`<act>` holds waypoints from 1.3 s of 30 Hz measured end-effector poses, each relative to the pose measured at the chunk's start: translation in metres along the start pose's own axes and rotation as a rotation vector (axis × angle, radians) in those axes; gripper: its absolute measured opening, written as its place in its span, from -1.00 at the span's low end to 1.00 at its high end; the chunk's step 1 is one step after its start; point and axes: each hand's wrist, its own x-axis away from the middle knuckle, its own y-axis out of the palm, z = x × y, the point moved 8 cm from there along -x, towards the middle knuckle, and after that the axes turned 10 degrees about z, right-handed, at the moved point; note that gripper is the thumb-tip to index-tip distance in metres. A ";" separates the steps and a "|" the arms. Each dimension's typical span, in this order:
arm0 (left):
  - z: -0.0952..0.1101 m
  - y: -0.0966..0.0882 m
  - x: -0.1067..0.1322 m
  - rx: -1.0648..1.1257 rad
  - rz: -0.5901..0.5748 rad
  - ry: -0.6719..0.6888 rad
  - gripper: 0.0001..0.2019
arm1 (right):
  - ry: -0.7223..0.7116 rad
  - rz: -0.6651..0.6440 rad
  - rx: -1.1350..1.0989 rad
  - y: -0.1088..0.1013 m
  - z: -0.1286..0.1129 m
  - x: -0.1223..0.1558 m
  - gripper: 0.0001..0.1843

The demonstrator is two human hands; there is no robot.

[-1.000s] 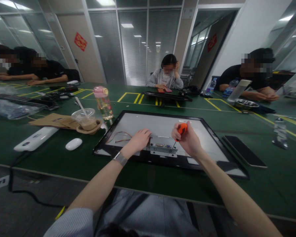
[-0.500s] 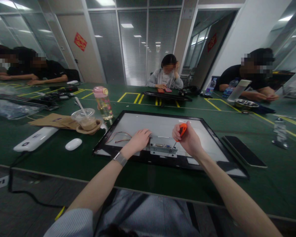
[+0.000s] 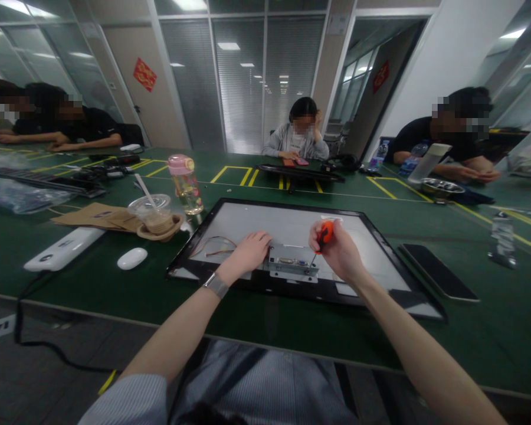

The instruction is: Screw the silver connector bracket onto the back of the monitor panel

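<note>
A black-framed monitor panel (image 3: 230,219) lies face down on the green table (image 3: 115,283) in front of me. A small metal connector bracket (image 3: 292,267) sits on its near middle. My right hand (image 3: 338,251) is closed round an orange-handled screwdriver (image 3: 324,233), whose tip rests on the bracket's right end. My left hand (image 3: 248,251) lies on the panel just left of the bracket, fingers bent and pressed down. Thin coloured wires (image 3: 215,245) run over the panel to the left of that hand.
A white mouse (image 3: 132,258), a white bar (image 3: 62,248), a plastic drink cup (image 3: 153,213) and a pink-capped bottle (image 3: 186,184) stand at the left. Black phones (image 3: 438,271) lie at the right. Other people sit round the table; one faces another dark panel (image 3: 298,172).
The screwdriver handle has shifted slightly in my right hand, as if turned. My left hand and the panel stay where they were.
</note>
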 end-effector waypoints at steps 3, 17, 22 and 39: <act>0.000 0.000 -0.001 0.002 0.001 0.002 -0.63 | -0.017 -0.013 0.003 0.000 0.000 0.001 -0.55; 0.003 -0.005 0.000 0.002 -0.010 -0.008 -0.65 | -0.362 -0.047 0.408 -0.010 -0.028 0.001 -0.87; 0.001 -0.003 0.000 0.007 -0.001 -0.013 -0.64 | -0.392 -0.023 0.448 -0.019 -0.038 -0.002 -0.74; 0.002 -0.002 0.000 0.001 -0.007 -0.007 -0.61 | -0.530 -0.016 0.590 -0.022 -0.041 -0.003 -0.81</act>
